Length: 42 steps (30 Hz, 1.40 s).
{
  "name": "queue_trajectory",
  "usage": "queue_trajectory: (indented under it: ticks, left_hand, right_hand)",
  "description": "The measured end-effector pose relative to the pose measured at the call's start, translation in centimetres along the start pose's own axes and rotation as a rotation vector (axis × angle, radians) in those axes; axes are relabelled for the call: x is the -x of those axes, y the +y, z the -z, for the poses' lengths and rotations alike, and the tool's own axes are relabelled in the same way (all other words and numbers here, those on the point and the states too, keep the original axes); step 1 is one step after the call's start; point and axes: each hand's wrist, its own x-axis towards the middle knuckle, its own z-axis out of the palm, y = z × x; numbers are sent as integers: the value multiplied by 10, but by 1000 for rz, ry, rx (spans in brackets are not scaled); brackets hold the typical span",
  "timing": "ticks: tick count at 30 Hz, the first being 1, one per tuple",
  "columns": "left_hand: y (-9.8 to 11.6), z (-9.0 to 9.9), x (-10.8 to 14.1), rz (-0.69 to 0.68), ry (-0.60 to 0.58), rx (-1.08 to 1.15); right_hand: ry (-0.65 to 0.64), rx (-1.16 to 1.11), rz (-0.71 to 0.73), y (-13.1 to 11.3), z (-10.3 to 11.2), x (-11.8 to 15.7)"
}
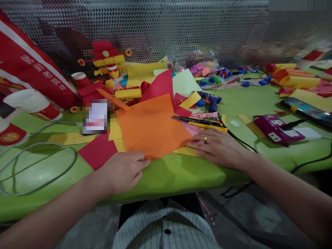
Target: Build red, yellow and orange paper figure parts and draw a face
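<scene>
A large orange sheet of paper (153, 124) lies at the middle of the green table, over other coloured pieces. My left hand (126, 171) is at its near edge, fingers curled, with the fingertips closed on the paper. At the right corner of the sheet rests my right hand (218, 147), its fingers stretched out and a ring on one of them. Just beyond those fingers is a utility knife (204, 121) with a black and yellow body, its blade pointing left over the orange paper. A red paper piece (100, 150) lies left of the sheet.
A blurred-out phone (96, 117) and paper cups (33, 103) stand left, near a looped white cable (74, 155). Behind are a red paper figure (105, 52) and a blue glue gun (211, 100). A purple power strip (277, 128) sits right; a perforated metal panel (155, 31) backs the table.
</scene>
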Motion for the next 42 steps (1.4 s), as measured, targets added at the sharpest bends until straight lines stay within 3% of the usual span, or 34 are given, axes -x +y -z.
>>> queue_trajectory:
  ticks: [5,11,16,21,25,28,32,37,42]
  left_hand:
    - [-3,7,-6,-47,-71,-65]
    - [2,12,-11,-15,-63,-55]
    - [11,9,-54,-117,45,-43]
    - [-9,-10,-87,-208,167,-46]
    - [-24,-21,-85,-178,197,11]
    - [-26,-23,-81,-171,151,48]
    - [-26,-23,-81,-136,120,95]
    - [-30,-21,-79,-102,91,111]
    - [-36,-15,-74,-75,46,130]
  right_hand:
    - [47,-10,-58,5,-1,7]
    - [50,-50,-99,2,-2,6]
    - [57,-88,-73,-8,-13,-10]
    - [85,-111,-75,-4,-12,-27]
    - [148,34,-384,22,-7,-25]
    - [81,116,-527,41,-13,-18]
    - [34,72,-512,49,-20,-13]
    - [112,-45,-494,47,-12,-7]
    - [76,-145,-448,50,-11,3]
